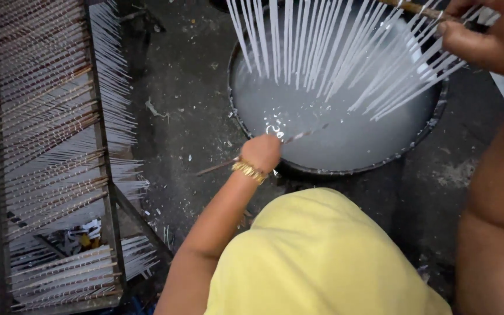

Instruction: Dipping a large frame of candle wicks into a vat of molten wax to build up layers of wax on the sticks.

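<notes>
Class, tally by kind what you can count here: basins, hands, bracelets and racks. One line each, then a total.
Basin of white liquid: 1
Hands: 2 (right hand gripping a wooden rod; co-worker's hand)
Gold bracelet: 1
Rack of white sticks: 1
Total: 5

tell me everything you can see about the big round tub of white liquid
The wide round dark-rimmed tub sits on the dark floor, filled with milky white liquid. Thin white-coated sticks, fanned from a rod in the right hand, hang above it. The left hand holds a thin rod reaching over its near rim.
</notes>
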